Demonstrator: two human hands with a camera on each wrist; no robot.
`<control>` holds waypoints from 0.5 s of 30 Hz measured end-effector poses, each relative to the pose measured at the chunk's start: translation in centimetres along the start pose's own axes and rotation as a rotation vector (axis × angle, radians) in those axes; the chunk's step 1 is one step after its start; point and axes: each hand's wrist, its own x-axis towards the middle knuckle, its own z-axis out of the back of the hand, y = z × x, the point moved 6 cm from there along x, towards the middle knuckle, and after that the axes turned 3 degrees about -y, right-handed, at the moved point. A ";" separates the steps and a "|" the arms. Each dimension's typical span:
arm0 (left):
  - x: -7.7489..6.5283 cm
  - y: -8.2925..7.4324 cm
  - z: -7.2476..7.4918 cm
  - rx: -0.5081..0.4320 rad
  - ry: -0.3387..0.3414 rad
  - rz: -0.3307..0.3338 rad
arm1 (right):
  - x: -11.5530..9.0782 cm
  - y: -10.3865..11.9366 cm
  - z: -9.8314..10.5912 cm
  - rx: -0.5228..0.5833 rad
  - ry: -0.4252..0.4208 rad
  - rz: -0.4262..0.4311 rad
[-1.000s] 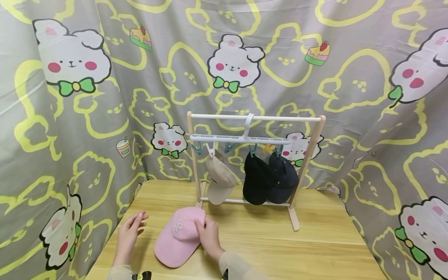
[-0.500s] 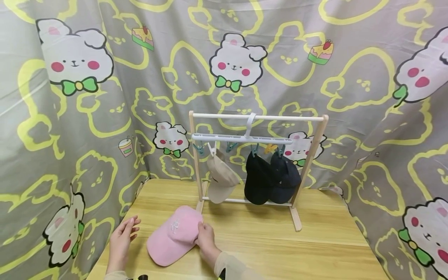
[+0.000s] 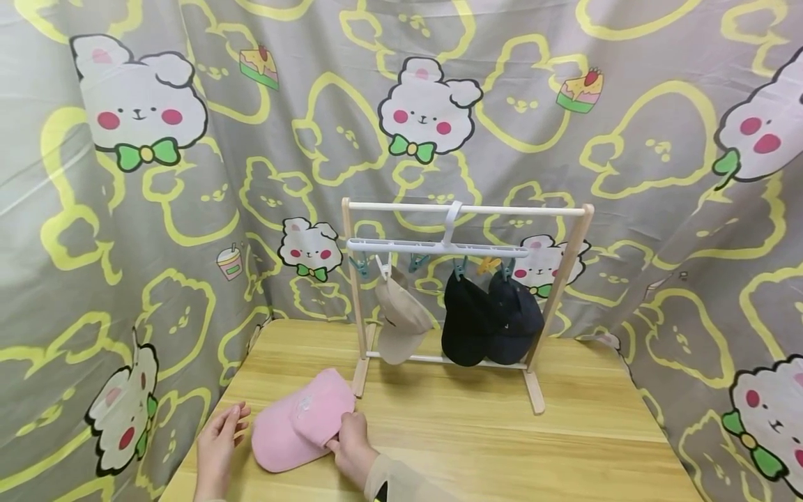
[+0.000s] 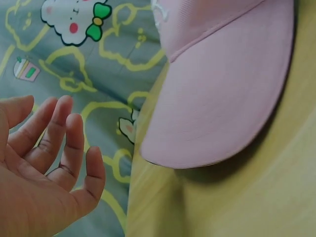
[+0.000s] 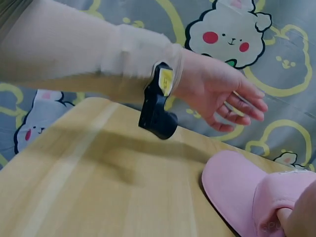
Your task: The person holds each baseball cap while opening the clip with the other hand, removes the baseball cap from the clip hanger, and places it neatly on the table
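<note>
My right hand (image 3: 353, 450) grips the pink baseball cap (image 3: 301, 425) at the edge of its crown opening, thumb on the outside and fingers going in under the rim. The cap's brim (image 4: 222, 103) points left, toward my left hand (image 3: 218, 446), and pale embroidery marks the crown's front. Palm up with loosely bent fingers, the left hand is beside the brim, a gap between them in the left wrist view. In the right wrist view, only part of the right hand (image 5: 303, 215) shows at the lower corner.
Behind the cap stands a wooden rack (image 3: 561, 279) carrying a white clip hanger (image 3: 439, 247). Clips hold a beige cap (image 3: 401, 321), a black cap (image 3: 464, 321) and a navy cap (image 3: 517, 317). A patterned curtain (image 3: 527, 167) surrounds the wooden table (image 3: 452, 446).
My right hand has drawn the pink cap leftward and tipped it, its brim swinging further left. My left hand has shifted slightly down and to the left, still holding nothing.
</note>
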 end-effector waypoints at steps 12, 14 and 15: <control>-0.7 2.5 1.7 -0.015 -0.058 0.049 | -0.2 -1.3 -1.6 -0.049 0.079 -0.084; -0.7 2.9 1.8 -0.033 -0.065 0.055 | -0.3 -1.4 -1.8 -0.093 0.095 -0.093; -0.7 3.1 1.9 -0.038 -0.066 0.055 | -0.3 -1.4 -1.8 -0.116 0.096 -0.098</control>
